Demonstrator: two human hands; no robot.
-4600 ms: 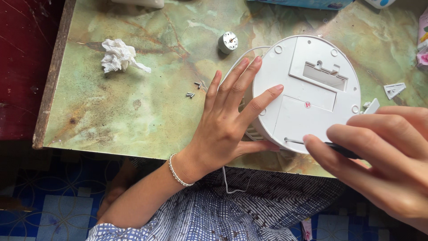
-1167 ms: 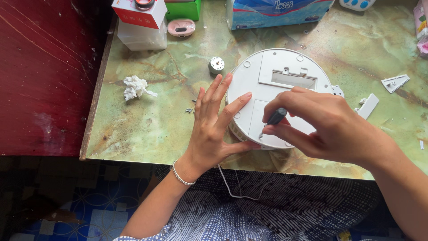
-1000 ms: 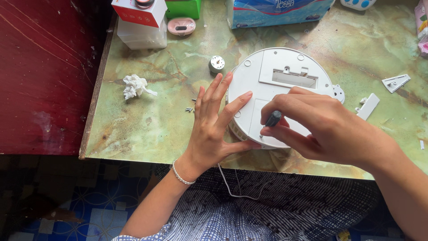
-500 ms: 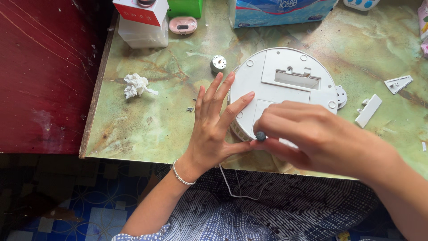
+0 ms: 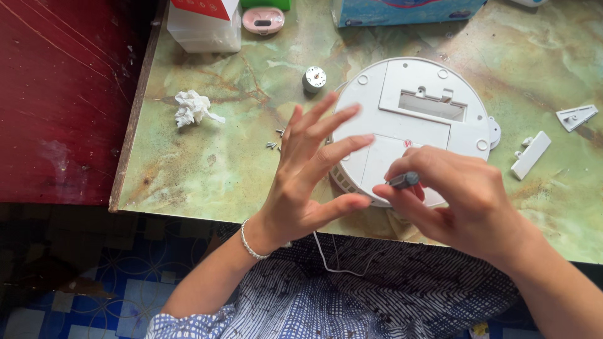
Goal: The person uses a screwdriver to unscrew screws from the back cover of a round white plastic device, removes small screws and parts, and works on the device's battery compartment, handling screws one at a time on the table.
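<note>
- The round white device (image 5: 411, 119) lies underside up on the green marbled table (image 5: 207, 169), close to the near edge and right in front of the person.
- The left hand (image 5: 308, 176) is spread wide, fingers fanned and slightly blurred; the fingertips reach over the device's left rim, the thumb lies by its lower edge, and nothing is gripped in it.
- A beaded bracelet (image 5: 251, 242) circles that wrist.
- The right hand (image 5: 461, 201) is curled tight around a small dark tool (image 5: 403, 181), pinched between thumb and fingers, with its end over the lower part of the device's back panel. I cannot tell whether the tip touches the plastic.
- A thin white cord (image 5: 330, 257) trails from under the device over the person's checked clothing.
- A few small screws (image 5: 274, 141) lie just left of the left hand.
- A small silver cylinder (image 5: 314, 79) stands near the device's upper left rim.
- A crumpled tissue (image 5: 193, 108) rests well to the left.
- 2 loose white plastic pieces (image 5: 531, 154) lie to the device's right, apart from it.
- A pink oval object (image 5: 264, 20) sits at the far edge.
</note>
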